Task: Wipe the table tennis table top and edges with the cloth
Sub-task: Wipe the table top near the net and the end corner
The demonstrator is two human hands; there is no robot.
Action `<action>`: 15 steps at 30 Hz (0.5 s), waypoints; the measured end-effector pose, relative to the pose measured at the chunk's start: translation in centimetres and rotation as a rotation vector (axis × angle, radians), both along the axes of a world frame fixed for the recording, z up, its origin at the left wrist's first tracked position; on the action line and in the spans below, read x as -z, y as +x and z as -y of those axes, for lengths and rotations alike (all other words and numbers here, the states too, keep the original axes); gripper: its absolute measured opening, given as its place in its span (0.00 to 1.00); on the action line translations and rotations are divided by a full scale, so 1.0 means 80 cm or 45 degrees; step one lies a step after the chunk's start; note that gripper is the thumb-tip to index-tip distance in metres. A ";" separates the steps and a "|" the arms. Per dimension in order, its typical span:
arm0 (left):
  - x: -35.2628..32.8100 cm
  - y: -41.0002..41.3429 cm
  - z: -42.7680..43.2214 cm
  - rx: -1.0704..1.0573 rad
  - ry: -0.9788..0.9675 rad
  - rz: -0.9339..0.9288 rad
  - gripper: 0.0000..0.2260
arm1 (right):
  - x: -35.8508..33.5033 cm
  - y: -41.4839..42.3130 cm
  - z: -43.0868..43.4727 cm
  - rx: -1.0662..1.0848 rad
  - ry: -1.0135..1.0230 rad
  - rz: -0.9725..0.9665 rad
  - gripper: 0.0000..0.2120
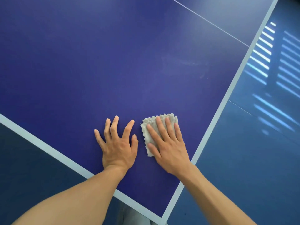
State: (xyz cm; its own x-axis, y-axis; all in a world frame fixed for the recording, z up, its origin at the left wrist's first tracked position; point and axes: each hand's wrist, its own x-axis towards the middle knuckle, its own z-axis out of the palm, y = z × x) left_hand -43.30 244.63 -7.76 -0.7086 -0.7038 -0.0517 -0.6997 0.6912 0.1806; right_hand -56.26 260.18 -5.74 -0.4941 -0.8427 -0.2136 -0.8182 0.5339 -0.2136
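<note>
The blue table tennis table (113,62) fills most of the view, with its near corner low in the frame at the centre right. A folded grey cloth (150,127) lies on the top near that corner. My right hand (167,142) presses flat on the cloth with straight fingers. My left hand (116,143) rests on the bare table top just left of the cloth, fingers spread. White border lines (227,98) run along both table edges. A thin white centre line (209,21) crosses the top at the far right.
Blue floor (259,159) lies beyond the right edge, with bright stripes of light (263,52) on it. Darker floor (24,159) shows past the left edge. Faint smears (183,62) mark the table top ahead of the cloth.
</note>
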 end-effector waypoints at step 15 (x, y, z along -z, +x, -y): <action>-0.002 0.002 0.002 0.025 0.035 0.081 0.25 | -0.011 -0.173 0.234 0.674 0.053 0.050 0.31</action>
State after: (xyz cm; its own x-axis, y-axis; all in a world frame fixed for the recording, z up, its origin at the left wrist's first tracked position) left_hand -43.18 244.50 -7.60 -0.7171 -0.6871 -0.1166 -0.6965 0.7005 0.1554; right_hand -70.06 241.50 -4.85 -0.8404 -0.4708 -0.2683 -0.4265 0.8801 -0.2084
